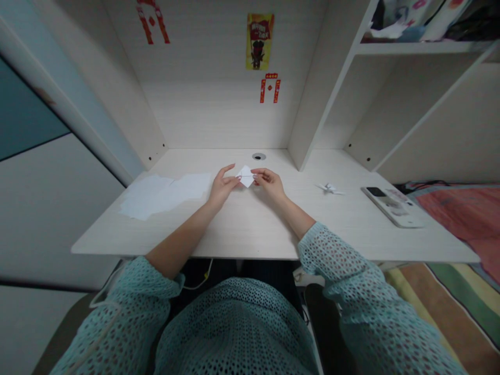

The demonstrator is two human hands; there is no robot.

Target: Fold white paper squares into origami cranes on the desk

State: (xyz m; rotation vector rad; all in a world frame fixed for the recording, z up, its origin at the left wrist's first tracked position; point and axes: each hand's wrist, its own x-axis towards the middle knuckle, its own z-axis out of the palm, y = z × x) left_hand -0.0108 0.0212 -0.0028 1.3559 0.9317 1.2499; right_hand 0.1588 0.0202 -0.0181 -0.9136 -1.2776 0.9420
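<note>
A small white folded paper [246, 179], diamond-shaped with a crease line across its middle, is held just over the desk between my two hands. My left hand [223, 186] pinches its left corner between thumb and a finger, with the index finger stretched out above. On the right corner, my right hand [270, 183] closes its thumb and fingertips. Several sheets of white paper [156, 195] lie spread to the left of my left hand. Off to the right rests a small folded paper figure [330, 188] with thin pointed ends.
The white desk [242, 234] has a round cable hole [259, 156] near its back panel. A white phone [391, 207] lies towards the right end. An upright divider [332, 78] rises behind the right side, beside shelves. A striped bed cover [449, 302] is at far right.
</note>
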